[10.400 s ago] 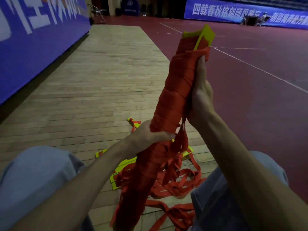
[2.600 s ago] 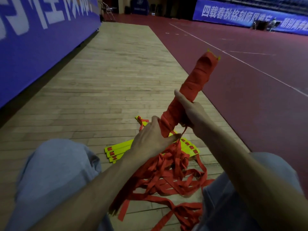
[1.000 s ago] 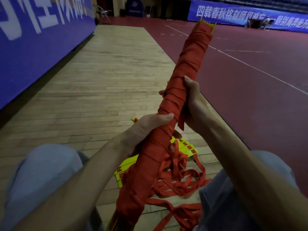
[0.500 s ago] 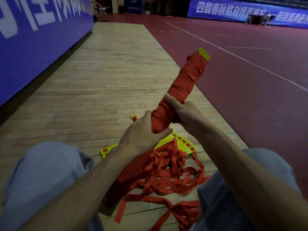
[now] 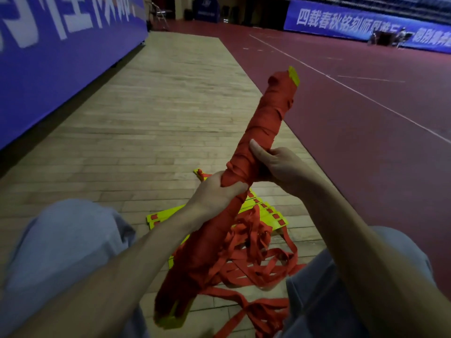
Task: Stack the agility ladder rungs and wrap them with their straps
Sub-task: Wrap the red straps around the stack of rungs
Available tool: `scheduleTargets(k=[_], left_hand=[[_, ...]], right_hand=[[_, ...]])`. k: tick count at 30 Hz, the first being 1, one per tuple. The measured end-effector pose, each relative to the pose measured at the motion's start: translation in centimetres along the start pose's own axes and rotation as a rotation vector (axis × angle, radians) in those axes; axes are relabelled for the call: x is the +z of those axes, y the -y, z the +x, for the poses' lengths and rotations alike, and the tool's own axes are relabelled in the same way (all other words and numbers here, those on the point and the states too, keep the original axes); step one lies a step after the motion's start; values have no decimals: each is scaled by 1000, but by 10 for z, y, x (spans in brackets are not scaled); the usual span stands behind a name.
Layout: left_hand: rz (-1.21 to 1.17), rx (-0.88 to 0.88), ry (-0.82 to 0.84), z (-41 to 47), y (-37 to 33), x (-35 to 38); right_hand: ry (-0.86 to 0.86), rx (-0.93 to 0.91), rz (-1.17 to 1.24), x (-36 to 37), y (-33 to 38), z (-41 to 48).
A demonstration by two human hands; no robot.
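A long, stick-like bundle of ladder rungs point(image 5: 258, 132) is held up in the air, tilted, with its far end raised and its near end low between the person's knees. Red strap wraps it tightly in overlapping turns along almost its whole length; only yellow rung tips show at both ends. The left hand point(image 5: 214, 191) has its grip clenched round the bundle's middle. The right hand point(image 5: 278, 164) grasps it just above, thumb lying on the wrap. Under the bundle, loose red straps point(image 5: 258, 262) lie tangled on the wooden floor point(image 5: 158, 118), over more flat yellow rungs point(image 5: 268, 211).
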State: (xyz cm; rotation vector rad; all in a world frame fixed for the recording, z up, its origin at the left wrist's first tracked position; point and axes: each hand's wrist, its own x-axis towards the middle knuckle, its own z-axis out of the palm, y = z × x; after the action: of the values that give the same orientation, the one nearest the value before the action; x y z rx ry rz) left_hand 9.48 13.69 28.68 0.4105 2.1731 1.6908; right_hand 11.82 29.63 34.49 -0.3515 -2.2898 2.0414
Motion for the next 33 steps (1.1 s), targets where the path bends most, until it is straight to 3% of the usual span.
scheduleTargets(k=[4,8,11,16,19,26,33], left_hand=[[438,15,-178,3,0,1],[559,61,-205,2,3,4],[635,93,-121,-3,3,7],[317,180,-109,0,-10,4],[203,221,-64,5,-15,13],[98,83,133,41,7,64],[7,48,131,100,31,137]], right_hand=[[-86,53,48,10,-9,3],[-104,60,171,25,-13,3],[-163,88,230,34,-19,2],[-241,124,522,20,-10,4],[-289,102,573,0,-12,7],[-489,114,464,-39,-59,33],[-532,148,279,-91,-112,76]])
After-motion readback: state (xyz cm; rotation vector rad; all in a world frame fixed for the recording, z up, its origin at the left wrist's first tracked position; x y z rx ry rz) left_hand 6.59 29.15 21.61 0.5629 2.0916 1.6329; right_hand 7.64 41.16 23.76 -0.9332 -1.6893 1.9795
